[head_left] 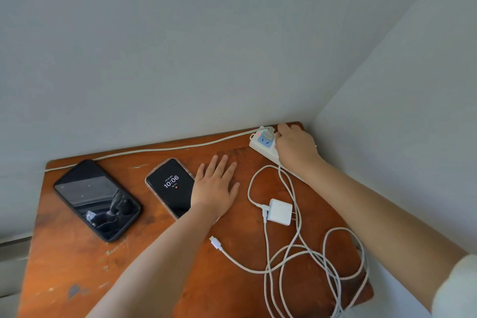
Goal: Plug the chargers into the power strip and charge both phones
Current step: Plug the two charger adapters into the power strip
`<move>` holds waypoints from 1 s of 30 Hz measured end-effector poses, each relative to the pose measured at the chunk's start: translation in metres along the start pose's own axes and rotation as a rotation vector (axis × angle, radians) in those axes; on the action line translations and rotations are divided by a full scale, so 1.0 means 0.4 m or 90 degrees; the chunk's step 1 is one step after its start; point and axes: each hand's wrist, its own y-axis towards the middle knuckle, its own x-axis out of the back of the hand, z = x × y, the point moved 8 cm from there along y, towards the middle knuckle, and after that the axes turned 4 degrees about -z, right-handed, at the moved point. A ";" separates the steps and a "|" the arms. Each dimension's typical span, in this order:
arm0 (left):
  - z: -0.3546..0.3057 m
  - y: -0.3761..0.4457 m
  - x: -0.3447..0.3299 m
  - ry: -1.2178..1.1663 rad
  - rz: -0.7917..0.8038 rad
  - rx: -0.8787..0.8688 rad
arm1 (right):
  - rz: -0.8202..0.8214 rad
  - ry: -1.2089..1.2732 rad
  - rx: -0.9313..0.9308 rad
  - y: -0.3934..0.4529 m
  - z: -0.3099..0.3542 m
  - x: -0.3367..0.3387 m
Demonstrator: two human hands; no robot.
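Scuffed wooden table [77,266] is being viewed in a grey-walled corner. Left hand [215,186] is being laid flat, fingers spread, partly over the lit phone [170,187], which is reading "10:06". Dark phone [96,199] is lying at far left, screen off. Right hand [294,146] is being curled on the white power strip [265,146], red indicator lit; whether anything is being pinched cannot be told. Unplugged white charger [280,212] and tangled cables [296,253] are lying between the arms. No brand legible.

A worn wooden table [77,266] sits in a wall corner. On it lie a cracked black phone [96,199], a phone showing 10:06 [171,187], a white power strip [265,148] at the far corner, a loose white charger [280,212], tangled white cables [296,253], and a flat left hand [215,186].
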 end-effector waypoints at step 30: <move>0.002 -0.345 -0.009 -0.010 -0.020 -0.150 | -0.039 0.208 0.071 -0.289 0.087 -0.201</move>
